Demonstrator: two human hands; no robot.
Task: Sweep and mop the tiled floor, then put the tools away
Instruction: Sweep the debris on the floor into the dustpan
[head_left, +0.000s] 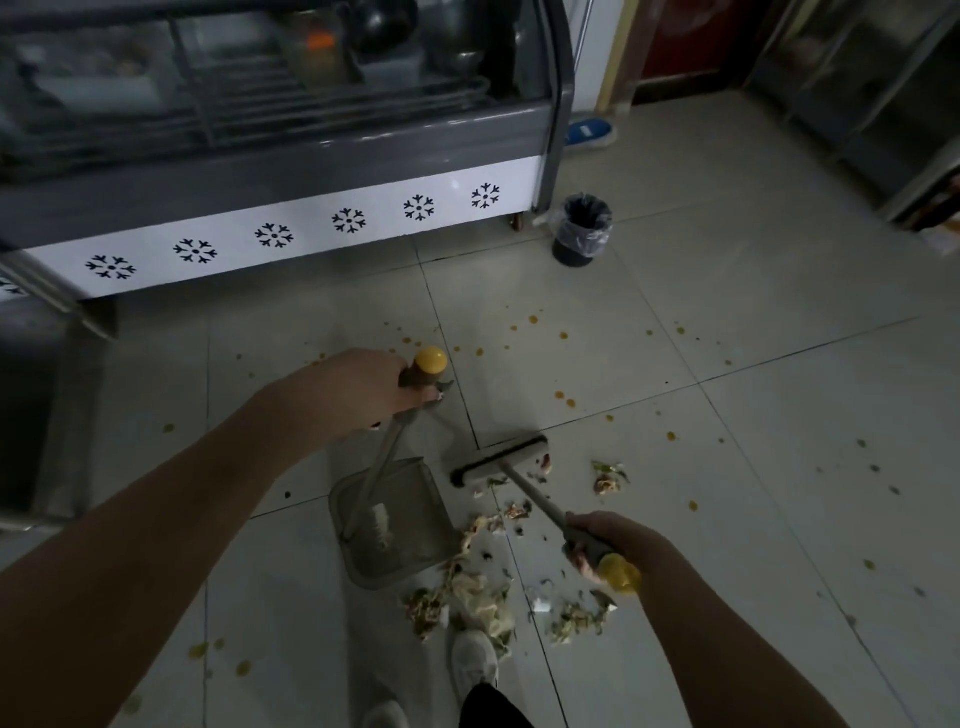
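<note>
Left hand (363, 389) curls around the handle of the dustpan (395, 525), steadying it on the tiled floor (753, 338); right hand (602, 545) grips the broom (498, 460), head just beyond the dustpan, likely to pull scraps (483, 597) in

Left hand (358, 389) forward, fingers (428, 399) curled round dustpan handle (387, 457), right hand (615, 540) lower, gripping broom handle (530, 493)

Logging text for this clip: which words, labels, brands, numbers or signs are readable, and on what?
No words or numbers can be read.
Freezer panel: a row of black snowflake signs, no lettering.
Blue pad on the far floor: white label, too blurred to read.
Red panel: pale marking, too blurred.
</note>
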